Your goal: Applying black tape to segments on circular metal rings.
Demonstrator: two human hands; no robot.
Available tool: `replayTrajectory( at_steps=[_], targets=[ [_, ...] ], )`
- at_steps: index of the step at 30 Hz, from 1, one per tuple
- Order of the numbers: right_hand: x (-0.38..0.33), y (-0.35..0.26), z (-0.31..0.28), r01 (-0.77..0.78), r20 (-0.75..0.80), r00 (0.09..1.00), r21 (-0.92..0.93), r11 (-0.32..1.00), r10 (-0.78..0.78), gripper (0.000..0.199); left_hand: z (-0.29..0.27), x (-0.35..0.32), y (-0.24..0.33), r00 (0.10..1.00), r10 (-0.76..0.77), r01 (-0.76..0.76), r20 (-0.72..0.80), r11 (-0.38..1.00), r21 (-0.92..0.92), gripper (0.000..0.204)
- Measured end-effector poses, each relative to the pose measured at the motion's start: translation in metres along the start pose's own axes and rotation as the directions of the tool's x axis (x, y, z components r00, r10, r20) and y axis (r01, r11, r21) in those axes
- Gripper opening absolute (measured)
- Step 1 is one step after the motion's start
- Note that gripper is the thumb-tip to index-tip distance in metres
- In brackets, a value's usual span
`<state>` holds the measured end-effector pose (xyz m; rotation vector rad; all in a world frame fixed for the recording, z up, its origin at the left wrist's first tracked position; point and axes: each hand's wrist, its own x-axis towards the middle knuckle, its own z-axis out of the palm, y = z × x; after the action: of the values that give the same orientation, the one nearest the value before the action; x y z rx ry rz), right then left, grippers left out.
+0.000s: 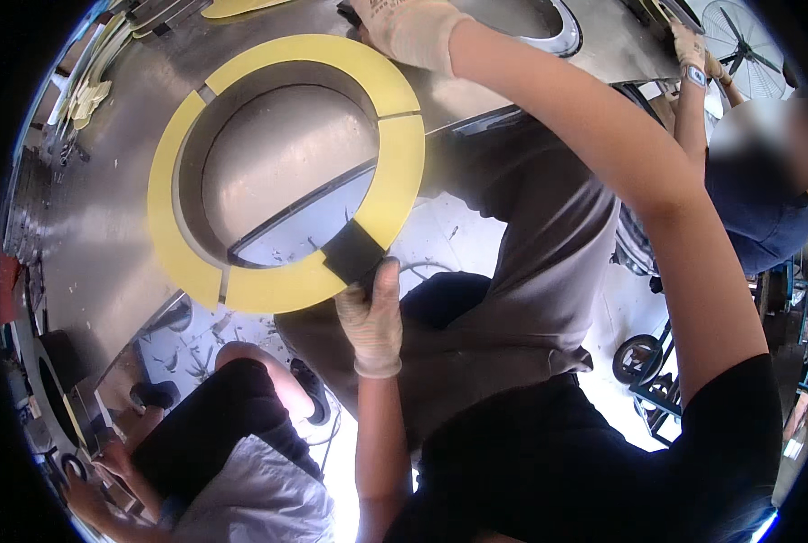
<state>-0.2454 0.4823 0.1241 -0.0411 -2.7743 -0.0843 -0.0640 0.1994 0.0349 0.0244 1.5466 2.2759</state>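
Observation:
A large yellow ring [173, 154], made of several flat segments with narrow gaps, lies on a steel table [105, 244] around a round cut-out. My gloved left hand [373, 319] is at the ring's near edge and grips a small black block [353, 251] that sits across a joint between two segments. My gloved right hand [411, 30] reaches far over the table and rests at the ring's far side, fingers closed; what it holds, if anything, is hidden.
Another person crouches at the lower left [232, 452] under the table edge. A second person in a blue top [757, 208] works at the right, one gloved hand [689, 43] on the table. A fan [739, 45] stands behind. More yellow pieces [87, 95] lie far left.

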Motion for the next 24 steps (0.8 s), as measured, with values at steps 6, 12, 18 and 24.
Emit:
replayTrajectory(
  at_steps=[6,12,18,24],
  targets=[
    [0.018,0.009,-0.005,0.017,-0.103,0.995,0.081,0.997,-0.009,0.039,-0.023,0.032,-0.015,0.929,0.357,-0.362,0.096,0.829,0.425,0.051],
    [-0.116,-0.021,-0.160,0.129,0.074,0.963,0.723,0.679,-0.261,0.031,-0.031,0.043,-0.025,0.928,0.370,-0.366,0.042,0.883,0.295,0.043],
    [-0.233,-0.091,-0.137,-0.869,0.736,0.488,0.457,-0.188,-0.469,0.035,-0.036,0.038,-0.022,0.930,0.310,-0.367,0.196,0.787,0.497,0.040],
    [-0.230,-0.111,-0.091,-0.852,0.759,0.524,0.456,-0.258,-0.387,0.051,-0.034,0.045,-0.010,0.951,0.243,-0.305,0.190,0.832,0.463,0.036]
  ],
)
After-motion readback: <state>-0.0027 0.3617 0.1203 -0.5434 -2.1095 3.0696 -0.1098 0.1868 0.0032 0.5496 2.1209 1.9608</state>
